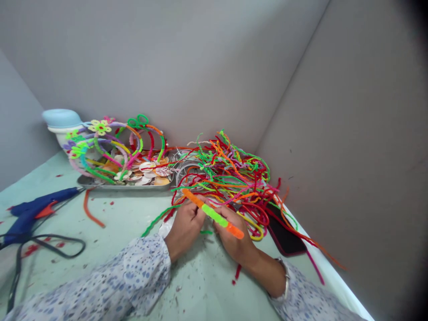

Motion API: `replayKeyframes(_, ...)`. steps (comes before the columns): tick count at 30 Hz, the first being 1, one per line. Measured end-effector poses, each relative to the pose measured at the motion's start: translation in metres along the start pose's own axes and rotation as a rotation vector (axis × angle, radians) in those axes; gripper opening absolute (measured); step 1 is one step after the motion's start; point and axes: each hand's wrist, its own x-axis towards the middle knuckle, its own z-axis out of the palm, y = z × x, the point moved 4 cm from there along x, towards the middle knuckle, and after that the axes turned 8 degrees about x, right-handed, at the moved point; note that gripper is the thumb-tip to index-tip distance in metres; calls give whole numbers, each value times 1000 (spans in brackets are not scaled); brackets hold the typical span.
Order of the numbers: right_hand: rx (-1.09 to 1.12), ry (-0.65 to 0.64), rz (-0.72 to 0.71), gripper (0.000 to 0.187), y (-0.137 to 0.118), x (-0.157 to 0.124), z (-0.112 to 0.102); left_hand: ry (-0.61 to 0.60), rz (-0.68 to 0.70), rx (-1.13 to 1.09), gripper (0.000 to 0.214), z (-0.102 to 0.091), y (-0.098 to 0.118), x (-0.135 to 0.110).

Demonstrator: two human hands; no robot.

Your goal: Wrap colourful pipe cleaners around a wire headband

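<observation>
Between my two hands is a headband (215, 216) wrapped in fuzzy pipe cleaner, orange at both visible ends and lime green in the middle. My left hand (186, 227) is closed on it near the upper orange part. The fingers of my right hand (234, 237) are closed around the lower side, by the green and orange sections. Both hands hide the underside of the band. Just beyond them lies a tangled heap of coloured pipe cleaners (234, 167), with strands reaching close to my fingers.
A metal tray (127, 187) holds shells and several decorated headbands (100, 128). Left of it lie a blue glue gun (40, 203) with a dark cable and a loose orange pipe cleaner (89, 211). A phone (286, 236) rests at the right edge. A white container with a blue lid (62, 117) stands behind.
</observation>
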Motion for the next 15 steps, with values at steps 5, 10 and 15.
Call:
replayKeyframes(5, 75, 10, 75, 13, 2, 1, 0, 43, 59, 54, 17, -3, 3, 1)
replayKeyframes(10, 140, 4, 116, 15, 5, 2, 0, -8, 51, 17, 17, 1, 0, 1)
replayKeyframes(15, 222, 0, 178, 23, 5, 5, 0, -24, -15, -17, 19, 3, -4, 0)
